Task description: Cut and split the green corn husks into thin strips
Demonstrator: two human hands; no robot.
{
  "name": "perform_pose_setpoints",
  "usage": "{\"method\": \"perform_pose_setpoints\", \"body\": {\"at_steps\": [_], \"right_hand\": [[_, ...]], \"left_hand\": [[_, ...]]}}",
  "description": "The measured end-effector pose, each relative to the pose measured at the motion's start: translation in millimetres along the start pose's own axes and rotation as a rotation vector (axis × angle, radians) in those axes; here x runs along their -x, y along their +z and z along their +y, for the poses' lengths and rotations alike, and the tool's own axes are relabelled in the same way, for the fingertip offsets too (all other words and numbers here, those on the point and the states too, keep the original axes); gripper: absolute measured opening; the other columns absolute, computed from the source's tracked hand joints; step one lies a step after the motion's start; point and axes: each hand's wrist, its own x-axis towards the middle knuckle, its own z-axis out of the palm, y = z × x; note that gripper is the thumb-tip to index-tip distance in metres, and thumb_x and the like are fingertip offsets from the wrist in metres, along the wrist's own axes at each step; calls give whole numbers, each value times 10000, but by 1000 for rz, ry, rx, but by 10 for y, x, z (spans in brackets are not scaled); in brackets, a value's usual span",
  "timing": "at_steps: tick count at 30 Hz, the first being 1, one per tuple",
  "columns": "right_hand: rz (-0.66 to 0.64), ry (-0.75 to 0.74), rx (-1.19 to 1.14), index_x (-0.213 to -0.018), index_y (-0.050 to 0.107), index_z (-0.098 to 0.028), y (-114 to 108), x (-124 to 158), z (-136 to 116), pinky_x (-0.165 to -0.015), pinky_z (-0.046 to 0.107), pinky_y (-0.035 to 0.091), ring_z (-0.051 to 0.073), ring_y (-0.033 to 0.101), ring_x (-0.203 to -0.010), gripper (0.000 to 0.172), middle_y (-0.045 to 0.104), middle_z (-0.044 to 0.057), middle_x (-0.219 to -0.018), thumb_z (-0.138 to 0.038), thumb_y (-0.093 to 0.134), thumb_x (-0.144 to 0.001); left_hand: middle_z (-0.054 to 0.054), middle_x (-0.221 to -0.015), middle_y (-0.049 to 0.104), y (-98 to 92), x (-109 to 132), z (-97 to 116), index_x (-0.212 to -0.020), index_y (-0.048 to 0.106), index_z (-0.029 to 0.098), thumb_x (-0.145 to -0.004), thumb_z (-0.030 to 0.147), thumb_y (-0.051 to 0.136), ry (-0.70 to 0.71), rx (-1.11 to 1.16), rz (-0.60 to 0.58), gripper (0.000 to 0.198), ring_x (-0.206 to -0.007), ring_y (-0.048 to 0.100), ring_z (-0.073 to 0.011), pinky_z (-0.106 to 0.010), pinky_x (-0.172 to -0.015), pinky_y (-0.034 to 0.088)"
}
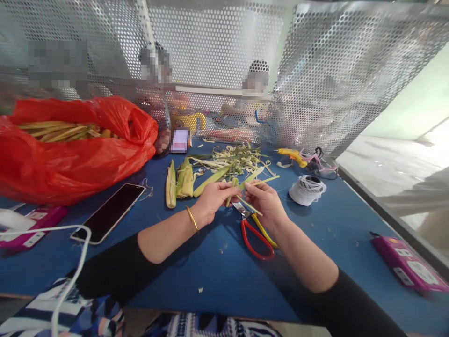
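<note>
Your left hand [213, 199] and right hand [268, 205] both pinch strips [254, 174], exact count unclear, over one pair of scissors [246, 216]. Beyond: at least three husks [185, 180], one scrap heap [242, 160]. Right: one spool [305, 193]. Left: one red bag [80, 161]; one cable [52, 229] crosses a phone's [112, 210] corner.

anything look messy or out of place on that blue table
A little: plant scraps lie in a loose, untidy heap beyond the left hand and right hand, and one pale bit sits alone near the front edge of the blue table. The scissors lie close to both hands, handles spread. Nothing looks clearly broken.
</note>
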Motion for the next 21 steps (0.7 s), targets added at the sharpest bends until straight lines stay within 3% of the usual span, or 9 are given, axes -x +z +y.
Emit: {"method": "perform_pose_setpoints", "body": {"at_steps": [4,8,12,15,17,21], "right_hand": [[44,-108,134,-589,557,-200,59,54,23,-546,252,455,107,545,-520,292,594,-30,-528,-368,795,-579],[113,-144,149,-635,514,-221,85,65,26,-558,283,502,136,592,-519,306,592,-46,-525,-356,782,-574],[122,-258,132,-748,561,-224,91,79,-6,-653,334,559,174,666,-634,317,649,-16,-648,-462,741,-641],[67,-391,248,-798,621,-223,85,125,-87,-684,344,550,176,664,-675,308,688,21,-744,-530,618,-771],[-16,-441,362,-752,634,-226,67,148,-151,-679,329,523,164,624,-642,311,664,13,-685,-519,559,-823],[-176,-415,587,-571,567,-222,2,121,-210,-656,295,448,152,535,-635,337,566,-3,-596,-473,564,-796]], "left_hand": [[-12,-611,662,18,21,-55,-589,692,154,-629,194,819,53,-47,-50,139,-541,560,-91,-203,-522,414],[-12,-592,659,11,-9,-76,-594,702,169,-665,169,780,64,-59,55,105,-542,559,-108,-217,-521,414],[-38,-655,701,-31,-68,-45,-627,704,167,-671,201,781,27,-18,152,94,-558,583,-120,-232,-533,421],[-30,-652,702,-53,-86,-16,-637,692,167,-670,199,773,18,-11,168,93,-541,578,-111,-229,-526,415],[-12,-606,682,-53,-81,-4,-635,675,168,-681,166,749,30,-18,159,87,-527,572,-107,-224,-520,410],[-9,-575,673,-45,-63,8,-621,644,169,-683,118,736,84,-59,159,122,-522,573,-117,-229,-518,405]]}}
